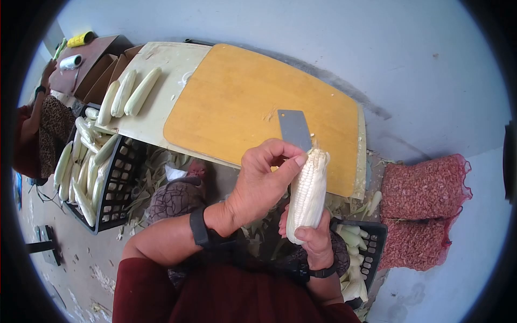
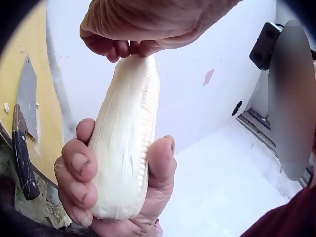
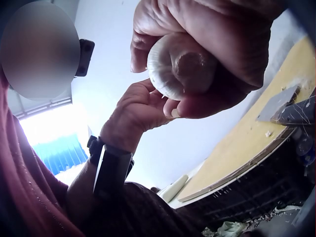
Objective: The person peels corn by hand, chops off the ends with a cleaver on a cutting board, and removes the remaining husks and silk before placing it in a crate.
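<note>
A pale corn cob [image 1: 308, 196] stands upright, partly wrapped in husk, with a strip of white kernels bare. My right hand [image 1: 318, 242] grips its lower end; in the left wrist view the right hand's fingers [image 2: 79, 190] wrap round the cob [image 2: 118, 153]. At the top, my left hand [image 1: 258, 185] pinches the tip between thumb and fingers; exactly what lies in the pinch is hidden. The right wrist view shows the cob's cut base [image 3: 190, 64] in the right hand [image 3: 217, 39], the left hand [image 3: 136, 111] beyond.
A knife [image 1: 295, 129] lies on the yellow board [image 1: 237, 97]. Several cobs lie on the table's left [image 1: 139, 94]; black crates of corn stand left [image 1: 110, 199] and right [image 1: 377, 250]. Red mesh sacks [image 1: 425, 188] lean at the wall. Another person [image 1: 32, 129] is at far left.
</note>
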